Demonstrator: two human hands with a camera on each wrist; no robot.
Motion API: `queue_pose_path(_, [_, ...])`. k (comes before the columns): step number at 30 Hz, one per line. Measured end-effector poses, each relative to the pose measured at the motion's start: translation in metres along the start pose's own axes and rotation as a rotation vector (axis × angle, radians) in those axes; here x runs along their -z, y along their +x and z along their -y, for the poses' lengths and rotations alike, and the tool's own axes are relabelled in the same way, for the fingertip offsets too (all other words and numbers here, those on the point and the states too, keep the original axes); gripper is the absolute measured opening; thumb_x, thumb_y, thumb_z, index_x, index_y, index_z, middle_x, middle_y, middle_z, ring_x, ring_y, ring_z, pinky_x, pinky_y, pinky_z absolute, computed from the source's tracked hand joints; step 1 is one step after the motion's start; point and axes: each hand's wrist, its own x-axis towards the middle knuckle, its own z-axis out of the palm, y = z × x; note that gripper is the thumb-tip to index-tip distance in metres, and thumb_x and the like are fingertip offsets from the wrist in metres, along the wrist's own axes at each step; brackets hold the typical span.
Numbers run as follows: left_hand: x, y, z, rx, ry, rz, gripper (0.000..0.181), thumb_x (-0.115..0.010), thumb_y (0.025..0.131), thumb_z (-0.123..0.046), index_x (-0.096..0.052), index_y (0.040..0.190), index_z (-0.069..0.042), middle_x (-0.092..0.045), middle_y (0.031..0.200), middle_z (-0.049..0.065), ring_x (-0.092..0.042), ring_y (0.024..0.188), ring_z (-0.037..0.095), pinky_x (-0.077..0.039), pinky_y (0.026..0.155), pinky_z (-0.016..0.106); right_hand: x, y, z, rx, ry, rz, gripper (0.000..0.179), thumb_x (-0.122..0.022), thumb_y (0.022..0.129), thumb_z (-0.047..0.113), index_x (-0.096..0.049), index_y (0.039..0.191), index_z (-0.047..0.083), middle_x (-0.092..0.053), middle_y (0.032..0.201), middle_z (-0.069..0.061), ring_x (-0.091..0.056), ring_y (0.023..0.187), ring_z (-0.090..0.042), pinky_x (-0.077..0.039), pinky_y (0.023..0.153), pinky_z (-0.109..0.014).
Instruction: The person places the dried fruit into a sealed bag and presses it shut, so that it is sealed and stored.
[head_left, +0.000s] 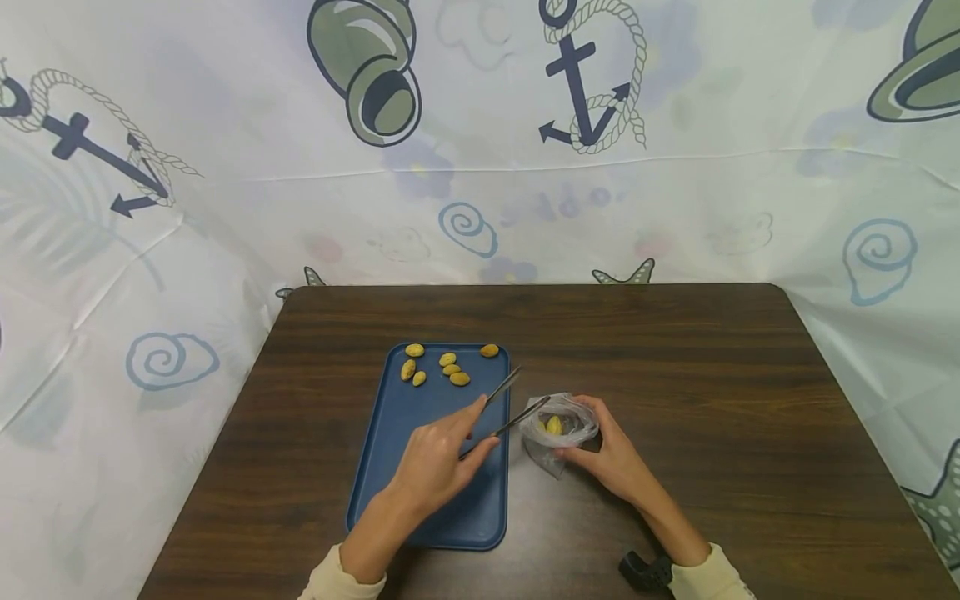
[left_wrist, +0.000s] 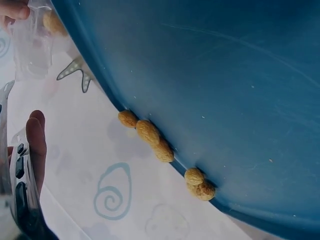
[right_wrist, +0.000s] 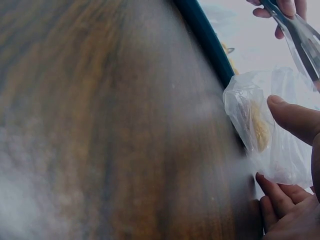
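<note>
My left hand (head_left: 435, 462) grips metal tongs (head_left: 521, 417) over the blue tray (head_left: 427, 533). The tongs' arms are spread, with nothing between them. One tip reaches the mouth of a clear plastic bag (head_left: 542, 457), just right of the tray. My right hand (head_left: 621, 462) holds that bag by its rim, thumb on the near side and fingers on the far side. Inside the bag lie yellow-brown oval pieces (right_wrist: 259, 130), like nuts or dried fruit; their exact kind is unclear. Several similar pieces (head_left: 460, 378) lie at the tray's far end.
The tray lies on a dark wood-grain table (head_left: 675, 350). A patterned white cloth (head_left: 480, 100) with anchors and shells hangs behind and beside the table. Near the right wrist, a small black device (head_left: 645, 572) shows at the sleeve.
</note>
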Motion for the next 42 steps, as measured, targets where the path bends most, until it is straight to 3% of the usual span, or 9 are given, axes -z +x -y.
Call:
queue_pose_path(20, [0.006, -0.004, 0.011, 0.021, 0.056, -0.037, 0.055, -0.082, 0.090, -0.026, -0.066, 0.135, -0.001, -0.078, 0.116, 0.014, -0.076, 0.076, 0.015, -0.063, 0.068, 0.034, 0.000, -0.001, -0.001, 0.008, -0.017, -0.006, 0.078, -0.089, 0.081, 0.036, -0.045, 0.145, 0.025, -0.052, 0.150, -0.009, -0.051, 0.136, -0.033, -0.036, 0.112, -0.065])
queue_pose_path(29, [0.008, -0.013, 0.018, 0.061, 0.094, -0.045, 0.055, -0.083, 0.089, -0.025, -0.067, 0.134, 0.000, -0.079, 0.107, 0.014, -0.075, 0.074, 0.015, -0.061, 0.063, 0.031, -0.004, -0.001, -0.003, 0.008, -0.039, 0.017, 0.078, -0.088, 0.082, 0.038, -0.044, 0.146, 0.026, -0.052, 0.152, -0.010, -0.050, 0.138, -0.035, -0.036, 0.112, -0.067])
queue_pose_path(37, [0.005, -0.010, 0.031, -0.032, 0.160, -0.062, 0.057, -0.084, 0.088, -0.024, -0.065, 0.135, 0.001, -0.077, 0.117, 0.017, -0.078, 0.096, 0.028, -0.064, 0.073, 0.038, -0.002, -0.001, -0.003, 0.007, -0.020, 0.000, 0.077, -0.089, 0.081, 0.035, -0.046, 0.145, 0.026, -0.053, 0.150, -0.008, -0.051, 0.136, -0.033, -0.036, 0.112, -0.065])
queue_pose_path(42, [0.003, -0.008, 0.036, -0.055, 0.202, -0.054, 0.057, -0.083, 0.089, -0.025, -0.065, 0.135, 0.001, -0.077, 0.116, 0.017, -0.078, 0.096, 0.029, -0.063, 0.072, 0.038, -0.001, -0.001, -0.002, 0.007, -0.027, -0.006, 0.078, -0.089, 0.082, 0.035, -0.045, 0.145, 0.025, -0.053, 0.150, -0.009, -0.051, 0.136, -0.033, -0.036, 0.112, -0.066])
